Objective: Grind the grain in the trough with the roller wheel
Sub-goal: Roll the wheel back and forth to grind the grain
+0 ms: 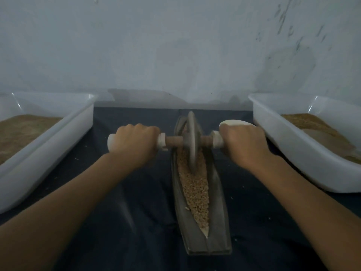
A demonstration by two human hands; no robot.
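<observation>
Roller wheel (pixel 191 140): a thin grey disc on a brown axle with pale handles, held upright in the trough (pixel 218 208), a long boat-shaped grey vessel on a dark cloth-covered desk (pixel 136 202). Tan, coarse grain (pixel 195 190) is heaped along its groove. Each handle is enclosed by a fully curled grip: left hand (pixel 134 144), right hand (pixel 244 142). A mottled pale wall (pixel 175 45) is seen behind. Two white plastic tubs (pixel 58 132) (pixel 293 145) of brown meal are set either side.

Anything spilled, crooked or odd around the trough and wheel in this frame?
Only small things. A few pale specks lie scattered on the dark cloth beside the trough, likely stray grain. The roller wheel sits upright in the groove, with the left hand and right hand gripping its handles evenly.
</observation>
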